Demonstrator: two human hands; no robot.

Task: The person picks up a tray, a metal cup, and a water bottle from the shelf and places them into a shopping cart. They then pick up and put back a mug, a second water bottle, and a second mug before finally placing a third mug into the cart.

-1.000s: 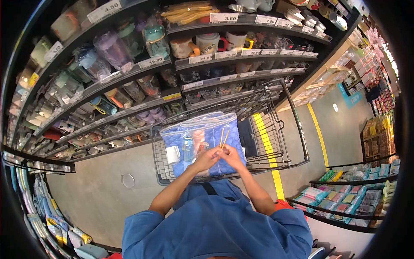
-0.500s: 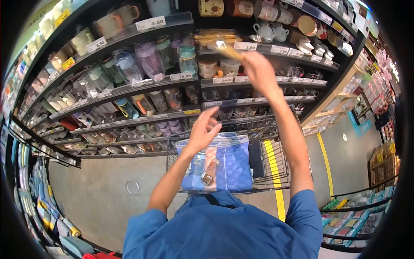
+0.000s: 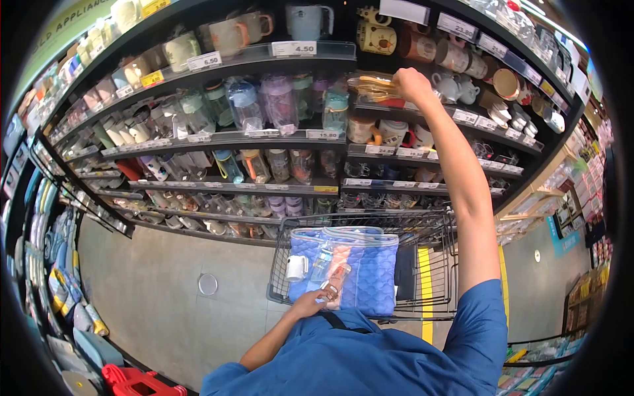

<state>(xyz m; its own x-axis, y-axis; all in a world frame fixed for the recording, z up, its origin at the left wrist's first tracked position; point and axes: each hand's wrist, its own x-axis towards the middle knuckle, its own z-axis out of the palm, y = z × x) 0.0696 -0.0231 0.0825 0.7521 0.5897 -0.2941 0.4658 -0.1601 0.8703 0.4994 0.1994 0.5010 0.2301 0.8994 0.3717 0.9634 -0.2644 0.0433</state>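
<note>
At the upper shelf, my right hand (image 3: 414, 87) is closed at the right end of several golden-brown wooden utensils (image 3: 374, 86) in clear wrapping. My fingertips are partly hidden behind the hand. Low in the cart, my left hand (image 3: 315, 303) has its fingers curled on the lower end of a brown-and-clear bottle (image 3: 338, 274). The bottle lies on a folded blue quilted pad (image 3: 374, 272) in a clear bag. Beside it are a clear bluish packet (image 3: 321, 264) and a white mug (image 3: 296, 268).
The black wire shopping cart (image 3: 437, 264) stands before me, close to dark shelves of wrapped cups, bottles and mugs. Small teapots (image 3: 456, 88) sit just right of my right hand. Folded textiles (image 3: 56, 270) hang at left, near a red case (image 3: 142, 381).
My right hand has brought the wrapped wooden utensil to the stack on the shelf. My left hand has dropped from above the cart to the bottle. The white mug has come into view.
</note>
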